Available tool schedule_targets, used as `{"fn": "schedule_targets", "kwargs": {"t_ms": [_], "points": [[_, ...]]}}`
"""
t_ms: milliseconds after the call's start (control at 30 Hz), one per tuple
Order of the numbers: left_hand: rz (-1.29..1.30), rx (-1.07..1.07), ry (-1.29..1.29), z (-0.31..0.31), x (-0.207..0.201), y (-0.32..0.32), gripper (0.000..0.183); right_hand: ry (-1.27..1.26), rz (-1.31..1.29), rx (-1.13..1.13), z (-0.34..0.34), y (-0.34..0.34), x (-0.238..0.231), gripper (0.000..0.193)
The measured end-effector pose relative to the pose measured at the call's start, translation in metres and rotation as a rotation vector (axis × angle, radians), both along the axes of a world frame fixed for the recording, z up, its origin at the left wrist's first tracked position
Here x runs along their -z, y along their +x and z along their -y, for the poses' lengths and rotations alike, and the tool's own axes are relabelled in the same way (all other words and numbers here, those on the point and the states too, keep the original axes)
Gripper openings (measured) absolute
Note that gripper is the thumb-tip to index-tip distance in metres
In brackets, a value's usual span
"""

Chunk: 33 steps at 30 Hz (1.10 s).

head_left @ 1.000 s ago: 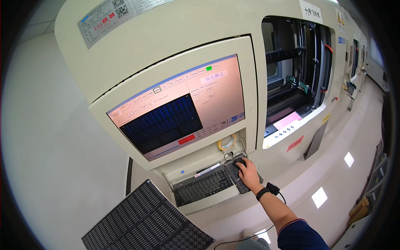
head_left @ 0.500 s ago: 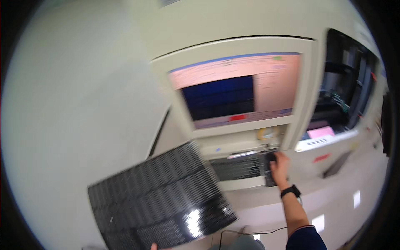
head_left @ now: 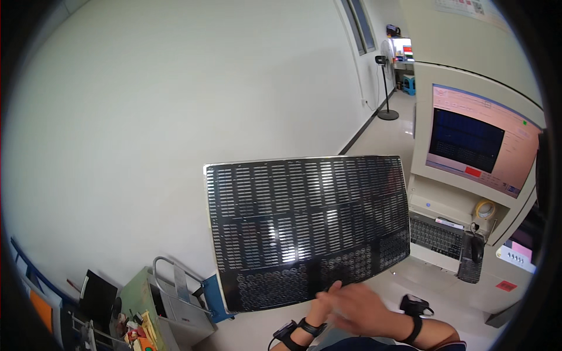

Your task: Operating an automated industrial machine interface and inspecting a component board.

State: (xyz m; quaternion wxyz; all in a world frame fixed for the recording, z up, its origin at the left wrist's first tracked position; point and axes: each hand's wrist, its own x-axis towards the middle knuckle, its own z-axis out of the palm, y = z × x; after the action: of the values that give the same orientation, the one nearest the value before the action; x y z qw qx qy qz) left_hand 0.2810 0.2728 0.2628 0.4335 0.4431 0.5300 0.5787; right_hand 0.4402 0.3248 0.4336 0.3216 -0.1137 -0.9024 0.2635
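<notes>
A large, thin black panel (head_left: 310,210), printed with rows of short pale strips and small round shapes along the bottom, is held up tilted in front of me. My left hand (head_left: 319,309) grips its lower edge, thumb on the face, fingers hidden underneath. My right hand (head_left: 360,309) reaches across in front of the left one at that same edge. Motion blurs it and its fingers are partly hidden, so I cannot tell whether it touches the panel. Both wrists wear black bands.
On the right stands a cream machine with a screen (head_left: 477,140), a keyboard (head_left: 436,236), a mouse (head_left: 477,248) and a tape roll (head_left: 485,209). A blue cart (head_left: 216,298) and a green cabinet (head_left: 143,304) are at lower left. A standing fan (head_left: 383,82) is farther back.
My right hand has left the mouse and come over to the panel's lower edge. The view has turned left, and the panel now stands more upright and central.
</notes>
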Motion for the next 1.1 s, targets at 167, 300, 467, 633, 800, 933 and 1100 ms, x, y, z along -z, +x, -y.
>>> {"fn": "schedule_targets", "kwargs": {"t_ms": [167,300,467,633,800,933,1100], "points": [[0.012,0.174,0.128,0.019,0.001,0.000,0.044,0.259,-0.050,-0.181,0.029,-0.083,-0.022,0.054],[0.071,0.098,0.142,0.022,-0.012,0.001,0.043,0.412,-0.114,-0.118,0.042,-0.112,-0.041,0.055],[0.111,0.039,0.151,0.030,-0.019,-0.002,0.043,0.478,-0.067,-0.054,0.045,-0.132,-0.043,0.057],[0.140,0.012,0.162,0.033,-0.026,-0.002,0.043,0.383,-0.045,-0.008,0.040,-0.134,-0.031,0.058],[0.158,-0.008,0.163,0.034,-0.029,-0.004,0.042,0.376,-0.097,0.007,0.035,-0.135,-0.034,0.058],[0.164,-0.021,0.163,0.033,-0.032,-0.005,0.042,0.385,-0.136,0.016,0.030,-0.139,-0.023,0.058],[0.169,-0.029,0.163,0.033,-0.035,-0.004,0.042,0.300,-0.058,0.034,0.028,-0.133,-0.022,0.059]]}}
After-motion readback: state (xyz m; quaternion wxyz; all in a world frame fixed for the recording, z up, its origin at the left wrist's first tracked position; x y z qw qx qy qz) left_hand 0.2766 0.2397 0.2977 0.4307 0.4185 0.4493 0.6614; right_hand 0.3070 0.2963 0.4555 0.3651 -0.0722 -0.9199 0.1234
